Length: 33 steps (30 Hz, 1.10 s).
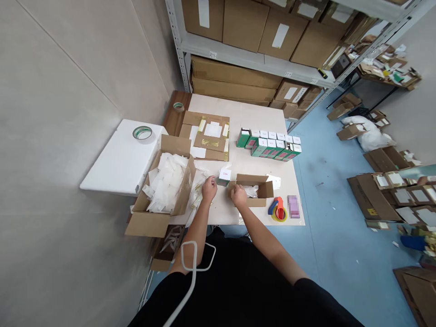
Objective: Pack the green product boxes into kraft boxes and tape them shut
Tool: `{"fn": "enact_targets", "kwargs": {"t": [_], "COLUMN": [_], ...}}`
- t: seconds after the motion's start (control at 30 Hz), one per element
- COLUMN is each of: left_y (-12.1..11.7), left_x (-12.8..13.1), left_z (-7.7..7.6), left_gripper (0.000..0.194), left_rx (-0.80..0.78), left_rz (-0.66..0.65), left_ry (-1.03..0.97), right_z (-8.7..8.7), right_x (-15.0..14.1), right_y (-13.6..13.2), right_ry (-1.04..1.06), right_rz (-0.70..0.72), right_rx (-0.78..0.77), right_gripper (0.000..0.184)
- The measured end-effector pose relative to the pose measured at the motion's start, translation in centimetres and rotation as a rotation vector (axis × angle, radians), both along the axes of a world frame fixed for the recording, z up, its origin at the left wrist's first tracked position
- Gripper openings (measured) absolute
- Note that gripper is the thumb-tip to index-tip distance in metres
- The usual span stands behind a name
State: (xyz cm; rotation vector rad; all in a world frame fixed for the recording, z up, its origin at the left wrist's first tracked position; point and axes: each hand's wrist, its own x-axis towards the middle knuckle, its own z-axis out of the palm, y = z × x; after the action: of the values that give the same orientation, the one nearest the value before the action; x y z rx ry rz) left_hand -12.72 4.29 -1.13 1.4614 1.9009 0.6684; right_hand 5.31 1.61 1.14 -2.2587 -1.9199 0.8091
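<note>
A small open cardboard box [261,202] stands near the table's front edge, with white packing material [251,191] inside. My right hand [239,195] is closed at the left end of this box, its fingers curled at the wall and partly hidden. To the left, my left hand [209,190] hovers over the table with bent fingers pressed together; what they hold, if anything, does not show. Just right of it stands a small white-and-green box [224,176]. Clear plastic wrapping [196,190] lies beside my left wrist.
A large open carton [179,200] of white packing sheets stands at the left. Rows of green-and-white boxes [275,147] occupy the table's back right. A red tape dispenser [279,208] lies front right. Flat cardboard [218,131] lies behind; a loaded shelf [235,54] rises beyond.
</note>
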Motion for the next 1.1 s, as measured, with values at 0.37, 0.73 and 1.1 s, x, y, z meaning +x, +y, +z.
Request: {"fn": "enact_targets", "kwargs": {"t": [0.37, 0.73, 1.1], "left_y": [3.1, 1.1, -0.8], "left_x": [0.3, -2.7, 2.2], "left_z": [0.9, 5.7, 7.0], "left_gripper": [0.068, 0.066, 0.061], "left_rx": [0.031, 0.15, 0.175], "left_rz": [-0.074, 0.153, 0.094], "left_ry": [-0.078, 0.081, -0.161], "right_z": [-1.1, -1.1, 0.0], "right_x": [-4.0, -5.7, 4.2], "right_y": [4.5, 5.1, 3.0], "right_ry": [0.776, 0.943, 0.726], "right_rz": [-0.163, -0.239, -0.431], "right_rx": [-0.03, -0.114, 0.232], "right_gripper": [0.058, 0.061, 0.082]}}
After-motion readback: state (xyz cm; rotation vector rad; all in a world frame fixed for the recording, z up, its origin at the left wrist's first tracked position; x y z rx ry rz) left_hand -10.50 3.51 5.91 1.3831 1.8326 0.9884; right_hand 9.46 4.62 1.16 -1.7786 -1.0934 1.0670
